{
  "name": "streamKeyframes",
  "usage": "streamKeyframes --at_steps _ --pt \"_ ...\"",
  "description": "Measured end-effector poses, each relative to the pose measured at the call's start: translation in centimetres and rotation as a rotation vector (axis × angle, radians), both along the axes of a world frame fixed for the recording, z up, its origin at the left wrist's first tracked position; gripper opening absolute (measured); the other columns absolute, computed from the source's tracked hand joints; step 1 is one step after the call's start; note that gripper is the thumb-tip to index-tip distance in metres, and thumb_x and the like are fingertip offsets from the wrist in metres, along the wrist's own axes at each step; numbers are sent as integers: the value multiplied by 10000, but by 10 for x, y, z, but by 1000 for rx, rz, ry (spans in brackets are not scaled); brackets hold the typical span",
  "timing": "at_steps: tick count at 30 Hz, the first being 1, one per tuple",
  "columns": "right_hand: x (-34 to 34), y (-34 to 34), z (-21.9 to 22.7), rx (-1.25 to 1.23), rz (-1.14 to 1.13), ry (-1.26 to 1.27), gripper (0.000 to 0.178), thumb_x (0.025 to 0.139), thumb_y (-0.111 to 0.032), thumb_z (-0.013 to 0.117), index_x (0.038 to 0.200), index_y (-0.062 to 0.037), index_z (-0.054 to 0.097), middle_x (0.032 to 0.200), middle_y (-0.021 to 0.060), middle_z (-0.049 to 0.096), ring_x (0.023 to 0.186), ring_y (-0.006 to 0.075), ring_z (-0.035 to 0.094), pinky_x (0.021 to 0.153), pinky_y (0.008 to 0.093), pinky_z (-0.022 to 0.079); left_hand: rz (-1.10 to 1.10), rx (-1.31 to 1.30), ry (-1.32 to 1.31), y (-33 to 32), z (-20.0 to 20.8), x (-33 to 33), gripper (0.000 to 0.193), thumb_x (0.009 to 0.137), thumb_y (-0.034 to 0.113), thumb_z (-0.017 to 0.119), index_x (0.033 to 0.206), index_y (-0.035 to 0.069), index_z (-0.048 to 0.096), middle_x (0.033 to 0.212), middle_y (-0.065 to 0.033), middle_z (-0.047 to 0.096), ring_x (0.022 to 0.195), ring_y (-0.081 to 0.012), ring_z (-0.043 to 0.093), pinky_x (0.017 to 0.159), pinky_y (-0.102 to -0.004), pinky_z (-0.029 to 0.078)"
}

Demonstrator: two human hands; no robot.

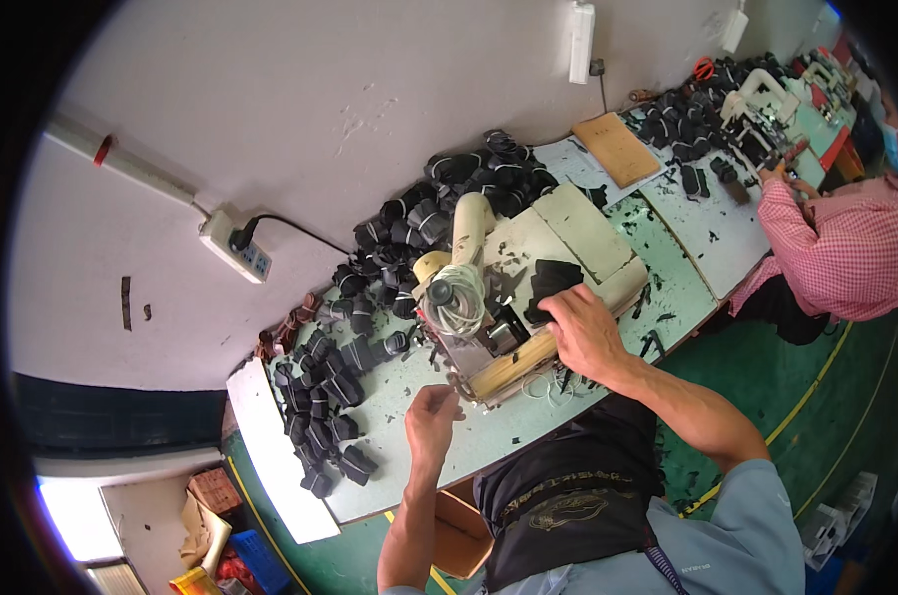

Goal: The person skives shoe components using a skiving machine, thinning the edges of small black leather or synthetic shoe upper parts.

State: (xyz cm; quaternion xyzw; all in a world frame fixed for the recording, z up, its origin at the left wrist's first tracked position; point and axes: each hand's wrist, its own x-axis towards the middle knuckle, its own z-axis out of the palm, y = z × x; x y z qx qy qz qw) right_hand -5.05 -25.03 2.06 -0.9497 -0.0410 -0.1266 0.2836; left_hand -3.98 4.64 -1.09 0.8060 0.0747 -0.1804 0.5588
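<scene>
So the biggest thing here is the long pale green workbench (528,436) running along the white wall, and it's set up so everything sits within arm's reach. Stacked up against the wall side is a huge heap of black folded pieces (409,228), trailing down toward the near end of the bench in a looser row (320,416). Looks like that's the stock pile, kept off to the side so the middle stays free for working.

Dead centre sits the cream-coloured machine (528,278) with a flat bed on the right and a pale spool-like lump with wound thread (459,297) on the front. It's angled toward the person, so the bed faces their right side.

The right hand (583,332) is pressed down flat on a black fabric piece (551,286) lying on the machine bed, fingers spread and curled over its near edge, pinning it rather than lifting it. That makes sense for keeping the piece steady on the bed.

The left hand (431,412) hovers over the bench just left of the machine, fingertips pinched together. It might have a tiny scrap or thread in there, but it's too small to tell.

Farther down the bench a co-worker's hand (774,178) in a pink checked sleeve works at another white machine (761,94). Small black offcuts (657,248) litter the bench top.
</scene>
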Motion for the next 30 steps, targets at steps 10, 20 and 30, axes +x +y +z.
streamKeyframes --at_steps 10,20,30 --pt "44 -33 -50 -300 -166 -66 613 919 -97 594 1470 23 353 1478 255 405 1365 456 370 1145 529 295 193 227 118 79 -39 -54 223 889 167 661 1025 -6 696 868 -134 730 752 -206 710 680 -330 571" --pt "68 -44 -56 -290 -222 -201 603 965 -149 562 1493 11 319 1465 234 421 1347 418 397 1122 494 342 409 673 -140 218 -82 -54 196 852 191 651 993 63 700 971 -144 724 930 -338 691 825 -413 528" --pt "62 -41 -50 -222 -280 -392 446 1032 -226 497 1421 -19 426 1393 201 468 1290 387 447 1063 491 380 239 1011 -324 232 -77 -7 468 758 76 630 1225 67 590 1270 -152 589 1155 -345 543 965 -420 444"
